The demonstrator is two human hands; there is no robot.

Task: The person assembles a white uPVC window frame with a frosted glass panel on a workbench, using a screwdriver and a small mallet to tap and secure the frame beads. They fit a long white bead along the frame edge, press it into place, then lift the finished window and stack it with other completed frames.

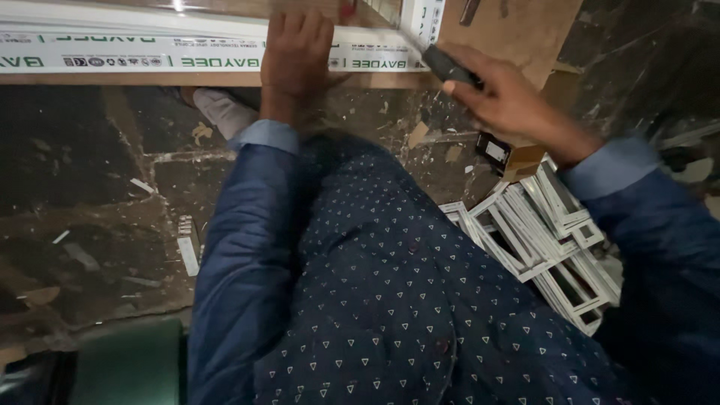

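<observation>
Head view: left hand (296, 52) pressed flat, fingers spread, on a long white plastic profile (150, 51) lying across the wooden counter (517, 30). Right hand (510, 97) clenched around a dark-handled tool (448, 66), tip at the profile just right of the left hand. White frame offcuts (547, 240) piled on the floor below the right hand.

Dim indoor light falls from above at the far side, glaring on the long white plastic window profile (150, 52); the dark stained stone floor (90, 195) lies in shadow, and the right hand (502, 97) blurs slightly.
</observation>
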